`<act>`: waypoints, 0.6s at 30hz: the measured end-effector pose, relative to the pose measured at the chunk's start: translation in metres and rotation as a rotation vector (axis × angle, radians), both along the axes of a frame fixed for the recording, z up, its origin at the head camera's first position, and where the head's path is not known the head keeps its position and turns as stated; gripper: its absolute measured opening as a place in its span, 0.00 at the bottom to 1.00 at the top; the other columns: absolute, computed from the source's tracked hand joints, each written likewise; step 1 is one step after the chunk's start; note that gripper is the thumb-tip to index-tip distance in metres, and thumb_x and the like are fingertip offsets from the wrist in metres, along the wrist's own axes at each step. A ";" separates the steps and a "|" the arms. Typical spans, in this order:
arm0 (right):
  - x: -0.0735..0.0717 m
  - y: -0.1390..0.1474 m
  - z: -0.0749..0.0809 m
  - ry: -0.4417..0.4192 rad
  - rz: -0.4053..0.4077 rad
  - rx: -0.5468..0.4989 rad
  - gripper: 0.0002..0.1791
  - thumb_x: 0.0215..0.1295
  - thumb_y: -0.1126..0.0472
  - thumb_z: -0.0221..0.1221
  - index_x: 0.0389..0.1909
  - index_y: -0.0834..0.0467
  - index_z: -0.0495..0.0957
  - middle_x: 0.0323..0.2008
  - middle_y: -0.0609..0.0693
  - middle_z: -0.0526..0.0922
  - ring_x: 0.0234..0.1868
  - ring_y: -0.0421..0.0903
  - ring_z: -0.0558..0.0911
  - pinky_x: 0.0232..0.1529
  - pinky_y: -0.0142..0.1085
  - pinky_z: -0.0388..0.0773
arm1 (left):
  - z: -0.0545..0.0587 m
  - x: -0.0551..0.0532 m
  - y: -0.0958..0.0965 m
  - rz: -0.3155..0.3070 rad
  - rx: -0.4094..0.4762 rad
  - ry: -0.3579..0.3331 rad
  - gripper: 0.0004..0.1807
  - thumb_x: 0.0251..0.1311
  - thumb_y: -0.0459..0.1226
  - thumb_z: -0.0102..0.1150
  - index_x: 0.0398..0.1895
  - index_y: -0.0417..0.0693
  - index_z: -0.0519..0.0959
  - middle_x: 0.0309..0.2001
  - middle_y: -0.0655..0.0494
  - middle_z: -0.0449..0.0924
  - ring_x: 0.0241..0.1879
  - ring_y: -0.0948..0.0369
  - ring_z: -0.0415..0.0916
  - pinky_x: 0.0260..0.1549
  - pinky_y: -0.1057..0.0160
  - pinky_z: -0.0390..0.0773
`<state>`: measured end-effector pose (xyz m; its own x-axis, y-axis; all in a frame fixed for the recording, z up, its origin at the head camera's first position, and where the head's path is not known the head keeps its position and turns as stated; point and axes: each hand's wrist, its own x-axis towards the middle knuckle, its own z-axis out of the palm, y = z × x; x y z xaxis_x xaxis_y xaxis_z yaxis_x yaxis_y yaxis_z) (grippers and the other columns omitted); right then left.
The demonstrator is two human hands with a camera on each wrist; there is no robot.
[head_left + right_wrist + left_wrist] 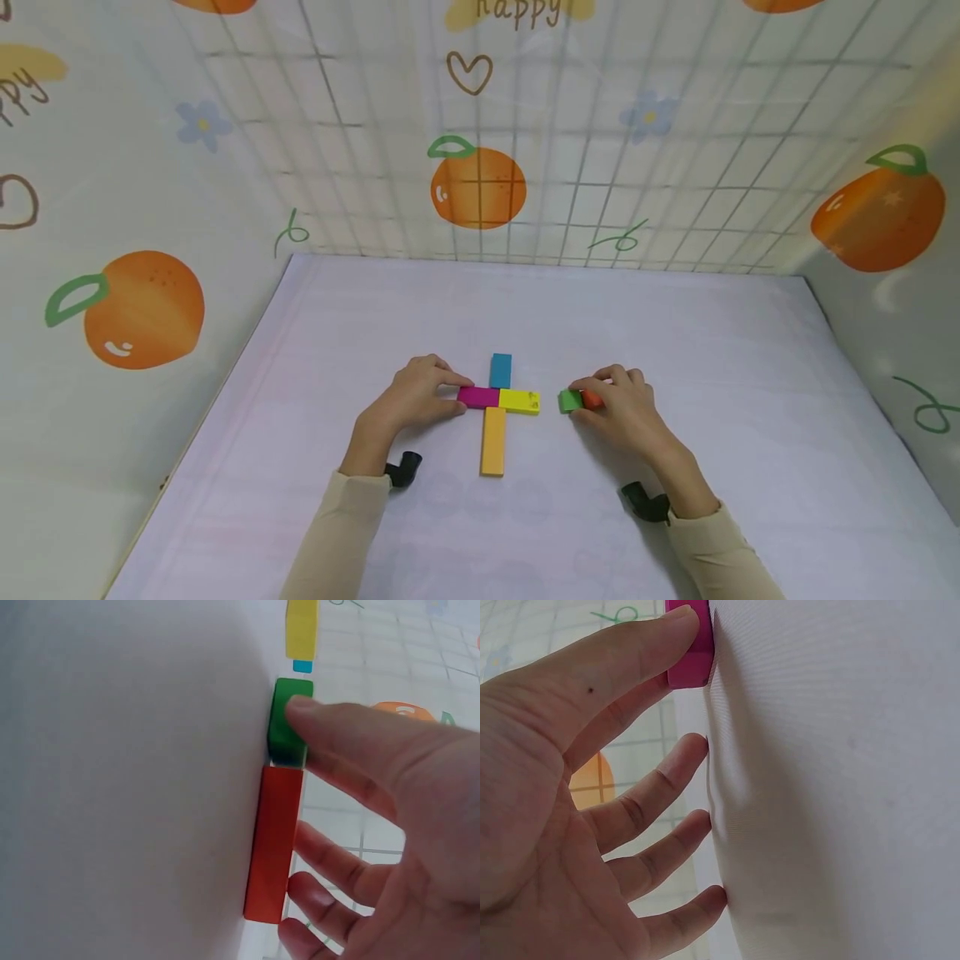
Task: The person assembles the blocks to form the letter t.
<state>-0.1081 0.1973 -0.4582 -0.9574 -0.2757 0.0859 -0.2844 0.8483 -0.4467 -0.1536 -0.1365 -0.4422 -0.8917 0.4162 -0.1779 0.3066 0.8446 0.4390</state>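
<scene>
Thumb and index finger of my left hand point(412, 400) pinch the outer end of a magenta block point(478, 397). Its inner end meets a yellow block point(519, 402), with a blue block point(501, 371) above the joint and a light orange block point(492, 442) below it, forming a cross. To the right of the cross, my right hand point(624, 412) pinches a green block point(288, 712) by its sides, thumb and index finger around it. A red block point(274, 844) lies end to end behind the green one, beside the other fingers of that hand.
The blocks lie on a white tabletop point(337, 325). A patterned cloth point(375, 192) with oranges stands behind, with a grid showing through it. Black wrist-camera mounts point(405, 471) jut inward from both wrists. A gap separates the green block from the yellow one.
</scene>
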 end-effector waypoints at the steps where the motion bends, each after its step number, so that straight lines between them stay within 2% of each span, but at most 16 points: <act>1: 0.000 0.000 0.000 0.003 0.003 -0.004 0.20 0.58 0.56 0.73 0.52 0.49 0.84 0.52 0.61 0.74 0.51 0.63 0.66 0.50 0.59 0.62 | 0.000 0.000 0.000 -0.004 -0.003 0.005 0.21 0.56 0.47 0.72 0.56 0.68 0.85 0.51 0.57 0.75 0.53 0.57 0.68 0.50 0.53 0.72; 9: 0.003 -0.007 0.007 0.013 0.025 -0.031 0.20 0.55 0.53 0.74 0.50 0.49 0.84 0.51 0.58 0.75 0.51 0.60 0.67 0.51 0.58 0.62 | 0.000 -0.001 -0.001 -0.006 0.004 0.004 0.21 0.56 0.46 0.73 0.55 0.67 0.85 0.52 0.56 0.75 0.54 0.56 0.68 0.51 0.53 0.72; 18: 0.014 -0.022 0.019 -0.025 0.049 -0.070 0.19 0.52 0.51 0.76 0.45 0.47 0.84 0.46 0.49 0.76 0.48 0.52 0.68 0.47 0.50 0.62 | -0.002 -0.001 0.000 -0.008 -0.001 0.007 0.21 0.56 0.47 0.73 0.55 0.69 0.85 0.52 0.57 0.75 0.54 0.56 0.68 0.51 0.53 0.71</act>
